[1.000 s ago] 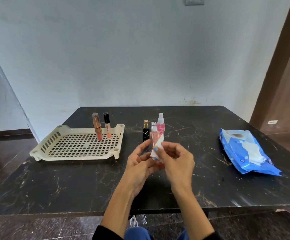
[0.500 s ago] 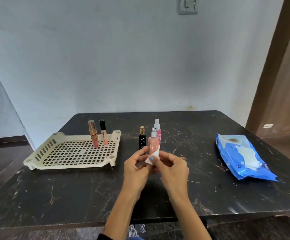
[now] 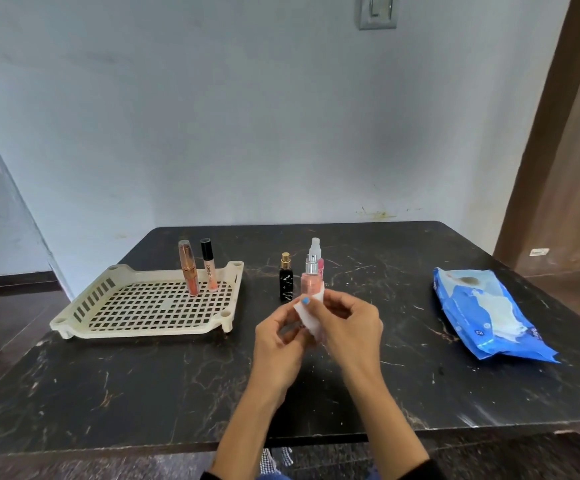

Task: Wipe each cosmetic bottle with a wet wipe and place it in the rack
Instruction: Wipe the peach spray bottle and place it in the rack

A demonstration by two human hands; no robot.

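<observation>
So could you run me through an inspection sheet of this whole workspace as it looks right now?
Surface: black marbled table, scuffed with pale marks.
Job's things: cream rack holding two lip gloss tubes upright at its back edge; black bottle and pink spray bottle standing on the table; peach spray bottle in hand with a white wet wipe around its lower part.
Clutter: blue wipes pack on the right side of the table.
Hands: left hand and right hand both closed on the bottle and wipe.
Cables: nothing seen.
Surroundings: pale wall, wall switch, wooden door frame.
</observation>
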